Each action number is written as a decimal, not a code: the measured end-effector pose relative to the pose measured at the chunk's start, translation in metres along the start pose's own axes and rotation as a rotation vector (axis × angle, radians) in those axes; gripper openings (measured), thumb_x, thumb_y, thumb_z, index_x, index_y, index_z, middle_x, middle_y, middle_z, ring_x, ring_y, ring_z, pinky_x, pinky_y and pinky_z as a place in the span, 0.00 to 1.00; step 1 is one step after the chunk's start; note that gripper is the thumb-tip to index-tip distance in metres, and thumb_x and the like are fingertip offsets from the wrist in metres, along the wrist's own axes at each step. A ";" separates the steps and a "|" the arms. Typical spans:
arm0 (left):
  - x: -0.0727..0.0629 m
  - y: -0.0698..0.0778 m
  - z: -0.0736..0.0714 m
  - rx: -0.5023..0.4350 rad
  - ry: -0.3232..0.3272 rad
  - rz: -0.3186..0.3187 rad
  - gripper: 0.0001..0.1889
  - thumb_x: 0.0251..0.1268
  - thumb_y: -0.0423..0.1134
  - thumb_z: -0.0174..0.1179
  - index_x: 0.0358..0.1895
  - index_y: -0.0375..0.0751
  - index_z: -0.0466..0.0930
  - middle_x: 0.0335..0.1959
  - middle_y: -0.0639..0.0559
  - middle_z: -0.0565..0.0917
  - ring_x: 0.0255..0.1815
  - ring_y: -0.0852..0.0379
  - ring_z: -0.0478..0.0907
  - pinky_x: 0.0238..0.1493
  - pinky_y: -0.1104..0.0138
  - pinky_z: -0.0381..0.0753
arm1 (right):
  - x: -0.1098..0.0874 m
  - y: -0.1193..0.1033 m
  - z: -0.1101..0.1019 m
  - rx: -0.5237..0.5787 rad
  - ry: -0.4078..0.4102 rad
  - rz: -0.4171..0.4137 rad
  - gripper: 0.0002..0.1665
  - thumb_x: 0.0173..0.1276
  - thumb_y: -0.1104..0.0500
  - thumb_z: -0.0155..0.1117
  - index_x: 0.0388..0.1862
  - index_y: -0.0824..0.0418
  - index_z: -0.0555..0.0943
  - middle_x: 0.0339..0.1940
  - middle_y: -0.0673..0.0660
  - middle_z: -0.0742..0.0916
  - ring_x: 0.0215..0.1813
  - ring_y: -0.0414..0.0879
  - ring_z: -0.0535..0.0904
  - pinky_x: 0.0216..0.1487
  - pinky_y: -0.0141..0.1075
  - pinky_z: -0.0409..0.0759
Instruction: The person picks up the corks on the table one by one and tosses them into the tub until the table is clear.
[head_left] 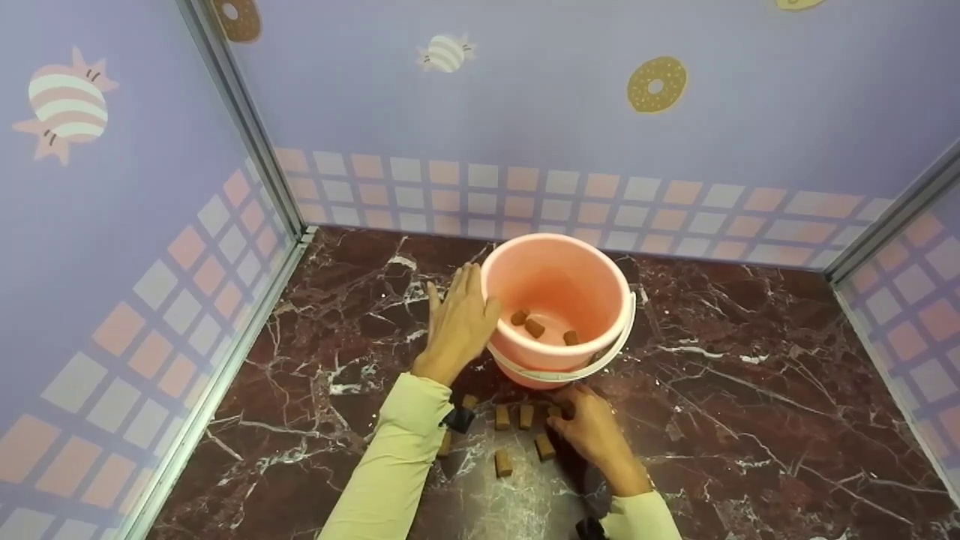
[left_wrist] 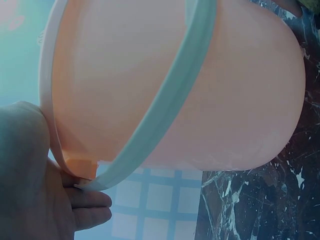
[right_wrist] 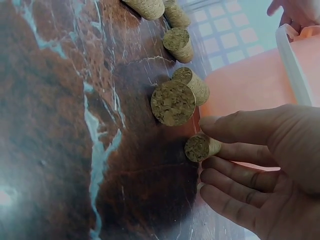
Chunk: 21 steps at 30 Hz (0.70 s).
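A pink bucket (head_left: 555, 358) with a white handle (left_wrist: 165, 100) stands upright on the floor, several brown cork stoppers (head_left: 535, 328) inside it. My left hand (head_left: 461, 322) rests against the left side of its rim, fingers straight, near where the handle joins. In front of the bucket, my right hand (head_left: 596, 435) is low at the floor. Its thumb and fingers pinch a cork stopper (right_wrist: 198, 148), as the right wrist view shows. More corks stand beside it, among them a nearer large-looking cork (right_wrist: 173, 103).
Several loose corks (head_left: 503, 463) are spread on the dark marbled floor (head_left: 720, 420) between my forearms. Behind the bucket rises a purple wall (head_left: 525, 112) with printed checks and sweets. Side walls (head_left: 150, 247) close in at left and right.
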<state>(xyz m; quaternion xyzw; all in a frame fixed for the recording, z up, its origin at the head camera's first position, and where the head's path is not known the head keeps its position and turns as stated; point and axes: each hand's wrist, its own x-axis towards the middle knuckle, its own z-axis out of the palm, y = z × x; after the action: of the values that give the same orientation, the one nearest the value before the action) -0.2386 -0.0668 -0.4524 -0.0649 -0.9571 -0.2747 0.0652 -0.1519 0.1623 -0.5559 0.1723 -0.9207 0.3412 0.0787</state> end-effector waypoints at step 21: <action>-0.001 -0.001 0.001 0.006 0.015 0.006 0.35 0.82 0.49 0.43 0.83 0.31 0.56 0.84 0.38 0.58 0.85 0.43 0.53 0.82 0.36 0.31 | -0.005 -0.005 -0.001 -0.093 0.073 -0.016 0.10 0.52 0.74 0.76 0.32 0.65 0.85 0.32 0.58 0.86 0.36 0.59 0.84 0.37 0.54 0.85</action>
<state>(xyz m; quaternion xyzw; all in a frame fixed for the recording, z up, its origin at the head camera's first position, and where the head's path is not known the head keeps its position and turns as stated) -0.2381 -0.0669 -0.4538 -0.0656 -0.9572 -0.2722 0.0732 -0.1452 0.1603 -0.5533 0.1633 -0.9307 0.3032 0.1230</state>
